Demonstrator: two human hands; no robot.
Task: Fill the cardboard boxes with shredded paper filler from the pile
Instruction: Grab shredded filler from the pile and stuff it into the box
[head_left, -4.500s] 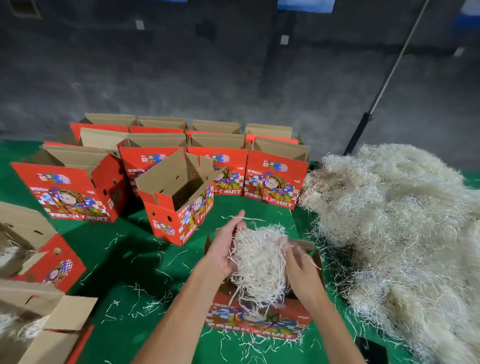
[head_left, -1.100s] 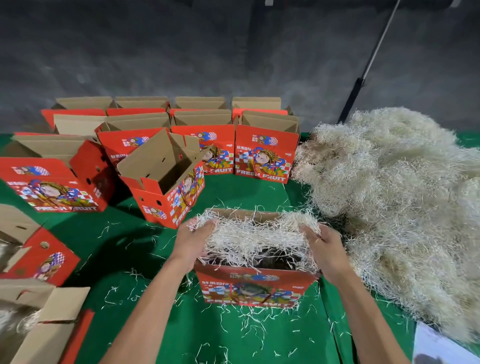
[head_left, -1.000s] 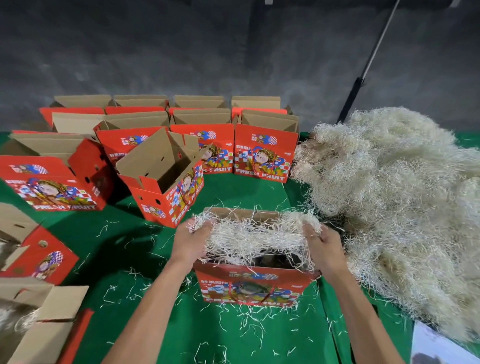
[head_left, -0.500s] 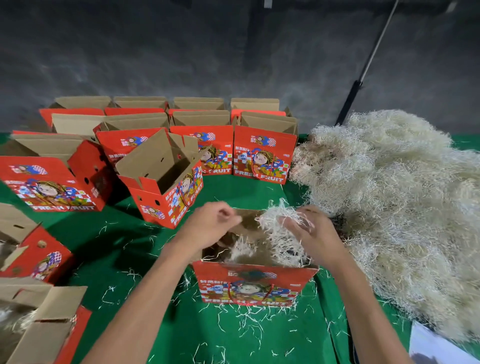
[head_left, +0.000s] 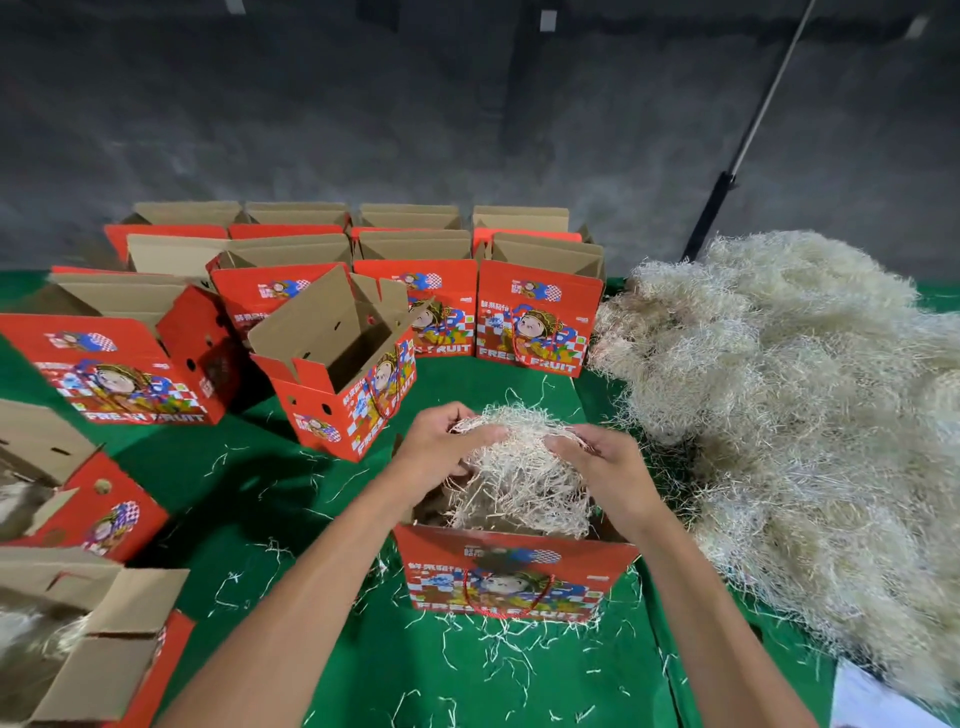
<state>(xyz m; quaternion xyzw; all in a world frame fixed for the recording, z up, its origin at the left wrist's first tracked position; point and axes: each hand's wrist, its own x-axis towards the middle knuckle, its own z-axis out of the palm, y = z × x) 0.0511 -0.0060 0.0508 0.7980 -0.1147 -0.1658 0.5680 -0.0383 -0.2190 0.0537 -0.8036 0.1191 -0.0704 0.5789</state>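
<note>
Green-covered table carries everything. Big pile of pale shredded paper fills the right side of the frame, open red fruit boxes are lined up across the upper left, one more box sits bottom center, and loose strands are scattered on the cloth around it.

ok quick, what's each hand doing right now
Left hand: gripping the clump of shredded paper filler over the open box.
Right hand: gripping the same clump.
</note>
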